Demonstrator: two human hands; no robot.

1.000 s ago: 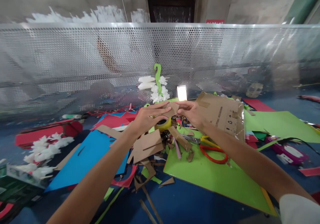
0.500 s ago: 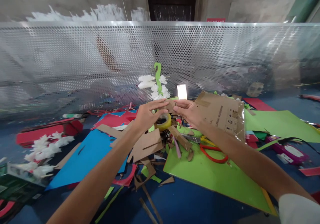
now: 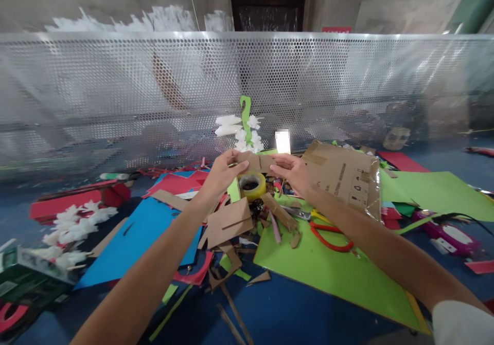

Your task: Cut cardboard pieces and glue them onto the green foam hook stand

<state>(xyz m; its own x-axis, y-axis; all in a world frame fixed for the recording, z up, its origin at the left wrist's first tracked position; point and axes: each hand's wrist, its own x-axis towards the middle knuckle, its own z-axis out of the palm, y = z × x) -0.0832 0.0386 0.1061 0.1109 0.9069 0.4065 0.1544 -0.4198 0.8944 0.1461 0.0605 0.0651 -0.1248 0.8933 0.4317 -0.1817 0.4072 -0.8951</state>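
Note:
Between my two hands is a small piece of brown cardboard with a crease or seam near its middle. My left hand pinches its left end, and my right hand pinches the right end. Just below the piece lies a roll of yellow tape. Under my left wrist are cut cardboard pieces. Scissors with red and yellow handles rest near my right forearm, on a green sheet.
A perforated metal panel stands along the back. Before it are a green strip with white tufts and a bright white light. A printed cardboard sheet, blue sheet, purple glue gun and green box lie around.
My left hand has shifted left along the cardboard, and the piece now shows wider and flatter between my hands. More of the tape roll shows. The view has moved slightly.

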